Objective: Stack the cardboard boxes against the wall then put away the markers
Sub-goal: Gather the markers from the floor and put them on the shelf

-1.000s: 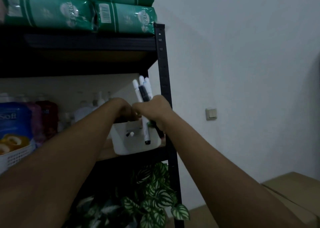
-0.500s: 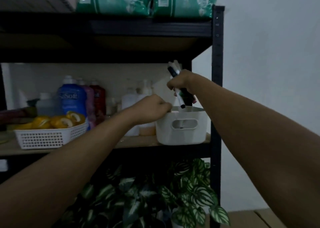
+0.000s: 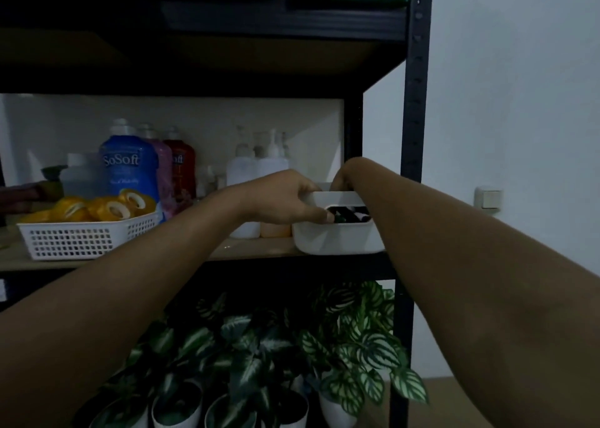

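- Right hand (image 3: 344, 176) has dropped from above into the white bin (image 3: 337, 237); fingers hidden, grip indeterminable.
- Left hand (image 3: 285, 200) pinches the bin's rim.
- Markers (image 3: 349, 215) partly visible through handle slot; count unclear.

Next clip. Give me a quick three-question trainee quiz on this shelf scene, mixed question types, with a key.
1. True or false: the left hand grips the white bin by its rim.
2. The basket with the yellow tape rolls sits on which side of the bin? A. left B. right
3. Fill in: through the bin's handle slot you can see dark ____.

Key: 1 true; 2 A; 3 markers. The right hand reaches into the bin; its fingers are hidden.
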